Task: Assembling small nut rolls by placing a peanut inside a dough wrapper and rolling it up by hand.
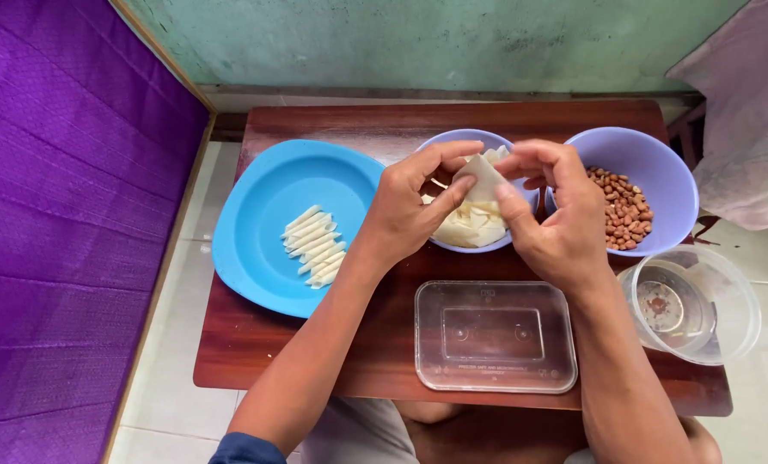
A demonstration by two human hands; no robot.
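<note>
Head view, left hand (pixel 405 206) and right hand (pixel 549 206) pinching white wrapper (pixel 480 179), above lilac bowl (pixel 452 142)

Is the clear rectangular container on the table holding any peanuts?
No. The clear rectangular container shows nothing inside; the peanuts sit in the purple bowl at right.

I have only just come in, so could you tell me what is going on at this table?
A person holds a small pale wrapper sheet between the left hand and the right hand, above a lilac bowl of more sheets. A blue plate bears a row of thin white rolls. Another lilac bowl holds peanuts. A clear lid and a clear tub lie near.
</note>
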